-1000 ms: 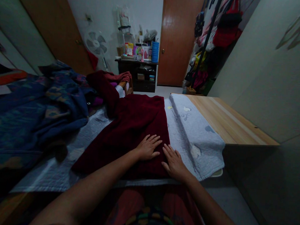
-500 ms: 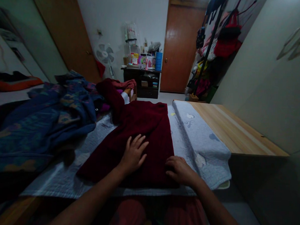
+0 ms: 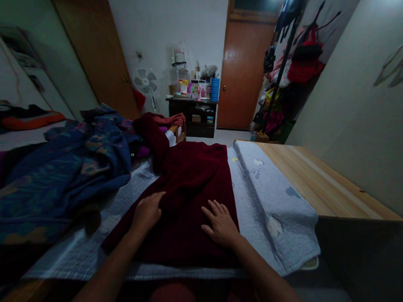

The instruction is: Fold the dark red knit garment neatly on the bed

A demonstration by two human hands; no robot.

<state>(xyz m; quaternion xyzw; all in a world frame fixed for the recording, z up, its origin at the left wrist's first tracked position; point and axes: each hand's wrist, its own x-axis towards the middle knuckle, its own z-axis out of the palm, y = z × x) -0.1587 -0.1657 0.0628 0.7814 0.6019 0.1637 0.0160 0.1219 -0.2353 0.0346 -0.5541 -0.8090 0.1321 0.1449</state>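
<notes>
- Two empty hands are seen: left hand (image 3: 147, 214) loosely open, right hand (image 3: 222, 224) spread wide, both at the maroon garment (image 3: 190, 177); contact probable, light poor.
- Creases are best smoothed outward, palms flat, pressure light.
- Garment is spread on the pale quilt (image 3: 286, 203), its sleeve crowded by blue patterned clothing (image 3: 70, 176).
- Quilt is ridged beside the wooden board (image 3: 307, 173).

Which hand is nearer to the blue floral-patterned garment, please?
Left. The left hand is just right of the blue garment; the right hand is farther right, both over dark red cloth.
</notes>
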